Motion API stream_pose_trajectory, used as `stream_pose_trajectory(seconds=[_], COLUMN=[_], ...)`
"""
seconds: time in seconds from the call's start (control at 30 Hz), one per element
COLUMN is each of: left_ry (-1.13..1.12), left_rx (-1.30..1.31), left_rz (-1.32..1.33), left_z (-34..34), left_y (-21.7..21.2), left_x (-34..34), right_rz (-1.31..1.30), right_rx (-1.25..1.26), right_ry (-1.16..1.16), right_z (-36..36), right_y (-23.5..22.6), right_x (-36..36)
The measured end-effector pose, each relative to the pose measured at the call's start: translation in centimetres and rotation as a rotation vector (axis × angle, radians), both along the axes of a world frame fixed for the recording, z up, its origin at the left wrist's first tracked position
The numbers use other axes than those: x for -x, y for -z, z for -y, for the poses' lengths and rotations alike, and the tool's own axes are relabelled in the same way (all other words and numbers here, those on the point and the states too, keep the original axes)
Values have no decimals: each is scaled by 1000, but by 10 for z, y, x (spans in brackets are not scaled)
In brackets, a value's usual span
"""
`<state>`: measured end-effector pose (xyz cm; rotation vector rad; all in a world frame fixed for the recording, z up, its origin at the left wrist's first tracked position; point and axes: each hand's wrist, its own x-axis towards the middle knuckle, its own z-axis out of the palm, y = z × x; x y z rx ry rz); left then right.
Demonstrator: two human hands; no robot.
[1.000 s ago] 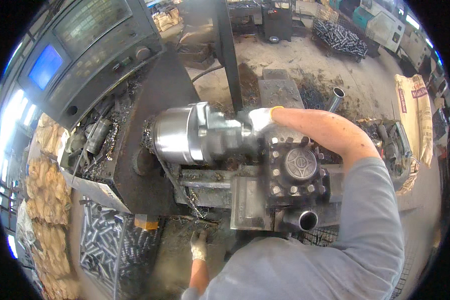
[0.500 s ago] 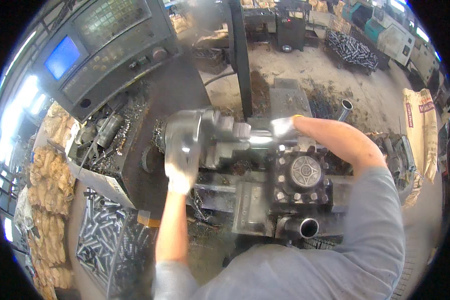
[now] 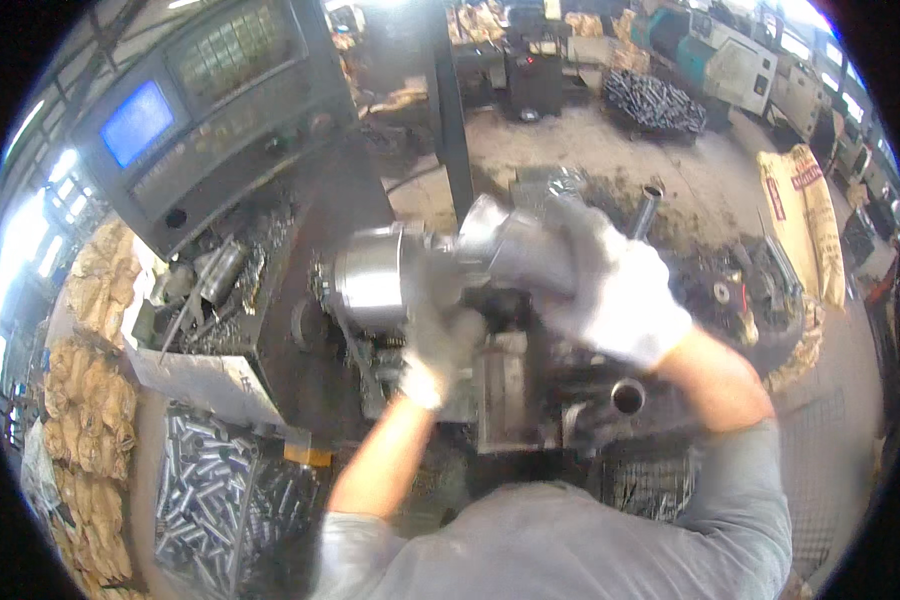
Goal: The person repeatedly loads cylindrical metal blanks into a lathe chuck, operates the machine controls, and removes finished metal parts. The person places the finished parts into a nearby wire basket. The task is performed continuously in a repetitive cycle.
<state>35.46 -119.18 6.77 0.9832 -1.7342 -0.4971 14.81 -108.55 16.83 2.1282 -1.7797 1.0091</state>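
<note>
A lathe chuck (image 3: 372,278), a shiny steel drum, sits left of centre with its jaws toward the right. My left hand (image 3: 440,345), in a white glove with dirty fingers, is at the jaw side of the chuck; blur hides how its fingers lie. A thick, shiny metal tube (image 3: 492,235) slants just right of the jaws. My right hand (image 3: 610,290), gloved and smeared by motion, is closed around its right part. The tool turret under my right hand is mostly hidden.
A control panel with a blue screen (image 3: 137,124) stands at upper left. Metal tubes fill a bin (image 3: 205,490) at lower left. One tube (image 3: 647,210) stands upright behind my right hand; another open tube end (image 3: 627,397) faces up nearer me. A paper sack (image 3: 805,225) is at right.
My left hand has moved right from the chuck's front to its jaws. My right hand has come nearer from behind the turret and now has the tube. The chuck looks sharper now. The view has shifted.
</note>
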Motion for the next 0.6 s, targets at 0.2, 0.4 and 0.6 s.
stream_pose_trajectory(seconds=[0.2,0.4,0.6], left_ry=[644,485,642], left_rx=[-1184,-1265,-1582], left_rz=[-1100,-667,-1239], left_z=[-104,-98,-102], left_y=[100,187,200], left_x=[-47,-47,-66], right_rz=[47,763,555], right_rx=[-196,-835,-1007], right_ry=[-81,129,175], right_z=[-81,-113,-210], right_y=[128,268,262], right_x=[-91,-95,-22])
